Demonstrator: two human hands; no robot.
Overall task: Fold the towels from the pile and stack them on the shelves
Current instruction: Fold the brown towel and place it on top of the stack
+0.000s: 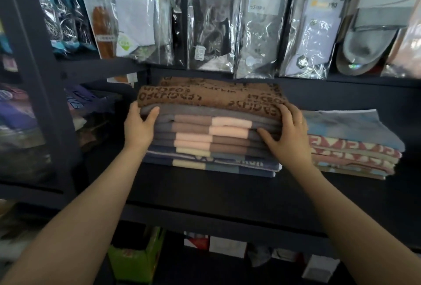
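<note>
A stack of several folded towels (211, 138) with grey, brown and peach stripes sits on the dark shelf (205, 191). On top lies a folded brown towel (205, 95) with a dark letter pattern. My left hand (139, 127) presses against the stack's left side, thumb on the front edge under the brown towel. My right hand (284, 134) lies over the stack's right corner, fingers spread across the brown towel's end and the layers below.
A second, lower stack of folded towels (350, 148) with a red and cream pattern stands just right of my right hand. Packaged socks (257, 22) and slippers (371, 40) hang above the shelf. A dark upright post (34, 68) stands left. Boxes (136, 259) sit on the shelf below.
</note>
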